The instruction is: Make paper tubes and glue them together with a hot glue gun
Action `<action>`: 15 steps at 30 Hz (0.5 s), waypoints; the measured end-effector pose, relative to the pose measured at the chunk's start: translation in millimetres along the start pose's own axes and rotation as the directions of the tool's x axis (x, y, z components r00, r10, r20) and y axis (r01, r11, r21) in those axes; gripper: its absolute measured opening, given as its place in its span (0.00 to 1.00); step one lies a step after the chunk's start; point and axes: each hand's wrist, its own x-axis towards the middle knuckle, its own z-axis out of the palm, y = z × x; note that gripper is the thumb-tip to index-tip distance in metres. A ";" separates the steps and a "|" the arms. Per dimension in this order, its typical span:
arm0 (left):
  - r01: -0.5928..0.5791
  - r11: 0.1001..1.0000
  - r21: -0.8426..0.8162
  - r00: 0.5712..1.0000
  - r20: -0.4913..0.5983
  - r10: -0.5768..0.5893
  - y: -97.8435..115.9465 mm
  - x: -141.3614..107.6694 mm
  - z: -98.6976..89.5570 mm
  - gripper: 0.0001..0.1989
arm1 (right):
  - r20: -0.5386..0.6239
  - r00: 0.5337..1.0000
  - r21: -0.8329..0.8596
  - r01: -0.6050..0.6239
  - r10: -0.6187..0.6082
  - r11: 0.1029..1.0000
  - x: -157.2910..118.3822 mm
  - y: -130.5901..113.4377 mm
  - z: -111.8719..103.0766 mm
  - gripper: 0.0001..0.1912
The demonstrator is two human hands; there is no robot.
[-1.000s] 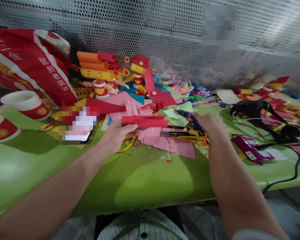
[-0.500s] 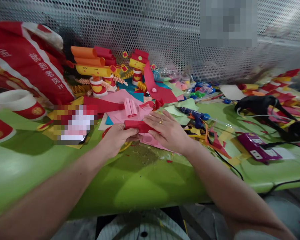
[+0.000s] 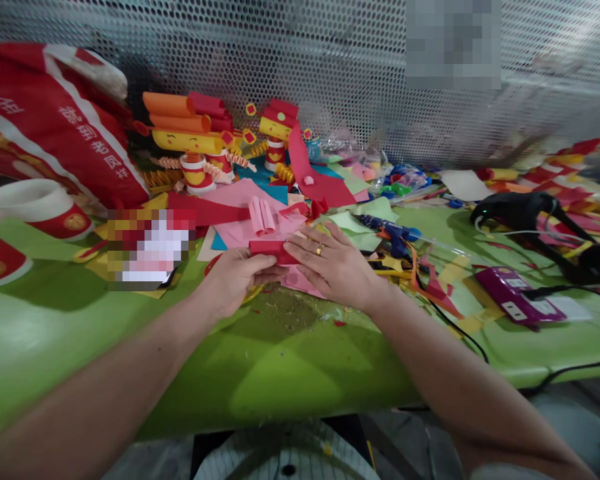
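Observation:
A folded or rolled strip of red paper lies between my two hands at the middle of the table. My left hand pinches its left end, thumb on top and fingers underneath. Flat over the right part of the strip rests my right hand, its fingers stretched out and a ring on one of them. That hand hides the strip's right end. Pink paper shows beneath the hands. Just beyond them a rolled pink paper piece sits on more pink sheets.
Paper figures stand at the back, beside a red bag. White-and-red paper cups and a blurred-out phone are on the left. A dark blue glue gun, paper scraps, a purple power strip and black cables lie rightward.
My right hand has shifted slightly left along the red paper, covering more of it. My left hand keeps its pinch in nearly the same spot.

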 end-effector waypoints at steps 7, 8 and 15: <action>0.014 0.998 -0.064 1.000 -0.009 -0.014 2.5 -0.1 2.2 0.06 | -0.009 1.000 -0.044 0.013 -0.013 0.999 -0.2 -1.1 1.5 0.18; 0.009 0.997 -0.073 1.000 -0.012 -0.010 2.5 0.3 2.0 0.06 | -0.013 1.000 -0.055 0.020 -0.020 0.998 -0.3 -1.0 2.2 0.18; -0.025 0.997 -0.078 0.999 0.030 0.028 -1.1 2.6 -2.8 0.05 | -0.042 0.997 -0.090 0.061 -0.065 0.994 -1.3 -0.5 5.7 0.17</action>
